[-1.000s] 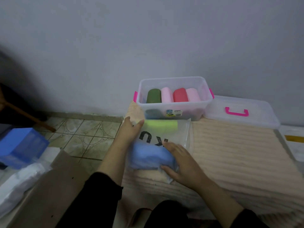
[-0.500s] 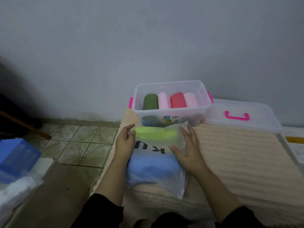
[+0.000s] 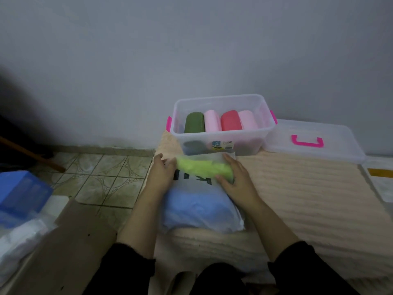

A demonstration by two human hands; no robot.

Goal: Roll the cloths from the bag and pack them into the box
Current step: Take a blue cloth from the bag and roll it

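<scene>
A clear plastic box [image 3: 223, 133] with pink latches stands at the far edge of the beige ribbed mat [image 3: 297, 199], against the wall. Inside, I see four rolled cloths side by side: a dark green roll [image 3: 194, 122], a pink roll [image 3: 212, 121], a red roll [image 3: 230, 120] and a second pink roll [image 3: 247, 120]. More dark shapes show through its front wall lower down; I cannot tell what they are. The box's clear lid [image 3: 314, 143], with a pink handle, lies just right of it on the mat.

Directly in front of the box lies a translucent plastic bag [image 3: 197, 201] with black lettering. It holds a folded blue cloth [image 3: 197, 205] at its near end and a lime green cloth [image 3: 204, 168] at its far, open end.

My left hand [image 3: 162, 171] pinches the bag's edge beside the green cloth's left end. My right hand [image 3: 236, 177] has its grip curled round the green cloth's right end, thumb underneath.
</scene>
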